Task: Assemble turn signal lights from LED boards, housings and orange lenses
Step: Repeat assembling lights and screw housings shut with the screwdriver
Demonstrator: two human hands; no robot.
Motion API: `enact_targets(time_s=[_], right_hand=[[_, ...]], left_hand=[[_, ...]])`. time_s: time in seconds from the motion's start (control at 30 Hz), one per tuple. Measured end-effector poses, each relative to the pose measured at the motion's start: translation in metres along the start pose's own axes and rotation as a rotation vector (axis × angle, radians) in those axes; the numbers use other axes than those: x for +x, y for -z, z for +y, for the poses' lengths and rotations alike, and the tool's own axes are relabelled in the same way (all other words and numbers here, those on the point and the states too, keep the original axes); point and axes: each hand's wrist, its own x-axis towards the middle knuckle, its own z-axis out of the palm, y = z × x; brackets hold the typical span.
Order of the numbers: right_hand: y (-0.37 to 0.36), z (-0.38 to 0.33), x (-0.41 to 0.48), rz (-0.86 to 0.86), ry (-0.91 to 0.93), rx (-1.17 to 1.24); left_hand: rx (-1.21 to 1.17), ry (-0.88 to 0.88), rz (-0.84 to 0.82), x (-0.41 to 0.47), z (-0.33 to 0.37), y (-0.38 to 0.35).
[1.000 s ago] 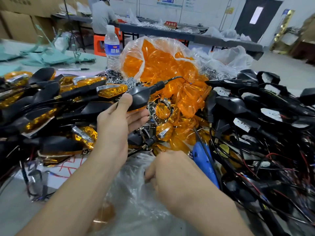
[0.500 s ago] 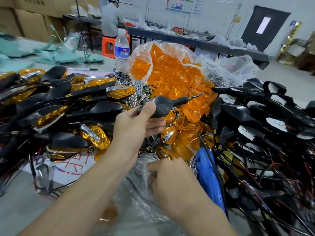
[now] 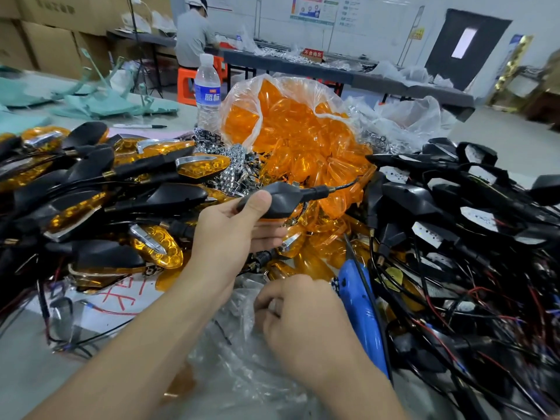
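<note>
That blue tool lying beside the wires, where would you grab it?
Probably round the thick body of the blue tool, midway, coming from above on its left. It lies lengthwise with the thin tip pointing away; tangled wires crowd its right side, and the right hand sits just left of it.

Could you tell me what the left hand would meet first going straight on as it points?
Probably the orange lenses just beyond the left hand and its black housing; depth unclear.
</note>
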Motion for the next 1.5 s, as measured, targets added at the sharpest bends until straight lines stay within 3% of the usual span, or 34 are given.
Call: enact_targets(time_s=[0.33,0.53,0.8,1.27,1.5], right_hand=[[0.026,0.018,0.009,0.629,0.007,0.878],[0.034,0.018,0.018,0.592,0.000,1.142],[0.035,0.022,0.019,0.645,-0.037,1.097],[0.031,0.035,0.016,0.673,0.030,0.802],[0.028,0.039,0.018,0.680,0.044,0.897]], left_hand=[[0.159,-0.135,-0.076,-0.004,-0.006,-0.002],[0.369,-0.264,-0.201,-0.012,-0.013,-0.007],[0.412,-0.267,-0.335,-0.018,-0.010,-0.010],[0.526,-0.318,-0.282,-0.021,-0.011,-0.013],[0.607,-0.337,-0.243,-0.023,-0.011,-0.013]])
